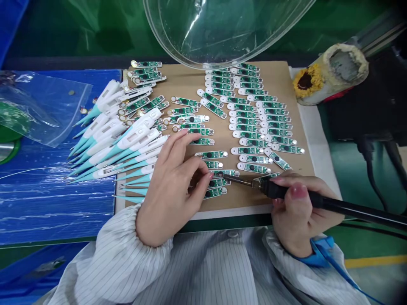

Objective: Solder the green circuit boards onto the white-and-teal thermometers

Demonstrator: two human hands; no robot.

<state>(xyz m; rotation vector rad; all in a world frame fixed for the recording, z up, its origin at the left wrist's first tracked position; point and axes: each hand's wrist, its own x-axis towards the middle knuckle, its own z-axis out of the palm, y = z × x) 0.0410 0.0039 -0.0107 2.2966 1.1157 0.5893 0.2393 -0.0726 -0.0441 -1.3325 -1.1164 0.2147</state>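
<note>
My left hand (178, 173) is over the middle of the cardboard, thumb and forefinger pinched at the left end of a small green circuit board (234, 173). What lies between the fingertips is mostly hidden. In my right hand (302, 207) is a soldering iron (286, 192) with a black handle. Its metal tip points left and meets that board, or hovers just over it. Several similar boards (215, 192) lie directly below and above this one, some partly covered by my left hand. White and light-blue digital thermometers (121, 148) are piled left of my left hand.
Rows of circuit boards (244, 114) cover the right of the cardboard (184, 82). A clear plastic bowl (229, 46) overhangs its back edge. At right stand a crusty holder with a yellow sponge (305, 82) and black cables (369, 169). A plastic bag (47, 106) lies on the blue surface (57, 203).
</note>
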